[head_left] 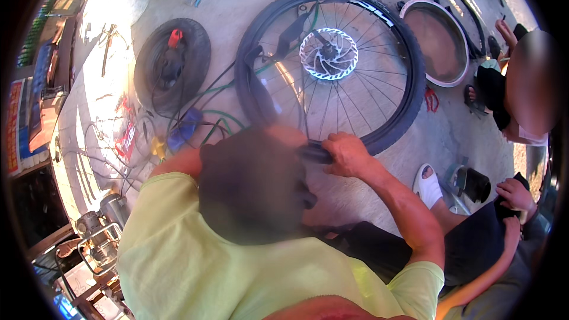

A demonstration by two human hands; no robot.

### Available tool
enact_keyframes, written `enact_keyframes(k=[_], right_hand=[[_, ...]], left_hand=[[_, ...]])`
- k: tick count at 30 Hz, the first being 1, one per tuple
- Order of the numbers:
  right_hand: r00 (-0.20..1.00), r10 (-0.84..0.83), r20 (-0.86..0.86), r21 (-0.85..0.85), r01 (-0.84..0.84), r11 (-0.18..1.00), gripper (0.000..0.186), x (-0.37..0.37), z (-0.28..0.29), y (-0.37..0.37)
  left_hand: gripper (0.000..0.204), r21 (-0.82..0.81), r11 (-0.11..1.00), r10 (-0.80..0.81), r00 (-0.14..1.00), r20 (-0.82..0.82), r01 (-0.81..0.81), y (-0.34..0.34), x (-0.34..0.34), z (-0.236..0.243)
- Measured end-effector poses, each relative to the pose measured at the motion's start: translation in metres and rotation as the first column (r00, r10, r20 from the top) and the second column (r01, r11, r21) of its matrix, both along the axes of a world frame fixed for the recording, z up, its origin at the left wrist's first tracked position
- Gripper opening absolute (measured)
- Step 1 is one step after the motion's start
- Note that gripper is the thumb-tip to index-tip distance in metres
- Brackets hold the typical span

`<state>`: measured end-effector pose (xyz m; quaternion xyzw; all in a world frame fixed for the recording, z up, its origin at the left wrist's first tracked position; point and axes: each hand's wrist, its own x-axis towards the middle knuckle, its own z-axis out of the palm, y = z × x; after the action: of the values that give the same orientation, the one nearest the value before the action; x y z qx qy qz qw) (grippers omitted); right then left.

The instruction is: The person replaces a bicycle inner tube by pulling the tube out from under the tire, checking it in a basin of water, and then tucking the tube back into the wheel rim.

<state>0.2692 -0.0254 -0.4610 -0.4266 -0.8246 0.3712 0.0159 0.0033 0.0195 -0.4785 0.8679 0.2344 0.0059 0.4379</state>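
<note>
A bicycle wheel with a silver brake disc lies flat in front of me, its treaded black tyre around the spokes. A loose, flattened black strip, apparently inner tube, drapes over its left part. My right hand has its fingers curled over the near edge of the tyre. My left hand is at that same edge, further left; its fingers are blurred and partly hidden behind a large blurred dark shape.
Left are a small tyre, tangled hoses and machinery. A metal basin and red tool sit right of the wheel. One person is far right; another's hands and sandalled foot are lower right.
</note>
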Motion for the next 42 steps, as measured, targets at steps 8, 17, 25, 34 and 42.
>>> enact_keyframes(k=[8, 17, 25, 34, 42], right_hand=[[0.997, -0.073, 0.003, 0.038, 0.072, 0.997, 0.041, -0.014, -0.008, -0.016], [0.998, -0.054, 0.037, -0.016, 0.055, 0.998, 0.04, -0.001, 0.017, -0.002], [0.997, -0.081, -0.005, 0.012, 0.081, 0.997, 0.038, -0.017, -0.006, -0.012], [0.991, -0.078, -0.104, 0.074, 0.086, 0.994, 0.046, -0.019, -0.006, -0.014], [0.985, -0.173, 0.017, -0.094, 0.174, 0.98, 0.041, -0.017, -0.002, -0.021]], left_hand=[[0.055, 0.409, 0.909, -0.007, 0.984, -0.179, 0.081, 0.014, -0.03, 0.028], [0.044, 0.193, 0.971, -0.138, 0.99, -0.033, 0.142, 0.024, -0.027, -0.009], [0.048, 0.191, 0.978, -0.08, 0.997, 0.001, 0.079, 0.008, 0.0, 0.008], [0.048, 0.211, 0.974, -0.112, 0.988, 0.108, 0.088, 0.012, -0.015, -0.001], [0.054, -0.173, 0.922, 0.31, 0.929, -0.201, -0.345, 0.053, 0.01, 0.046]])
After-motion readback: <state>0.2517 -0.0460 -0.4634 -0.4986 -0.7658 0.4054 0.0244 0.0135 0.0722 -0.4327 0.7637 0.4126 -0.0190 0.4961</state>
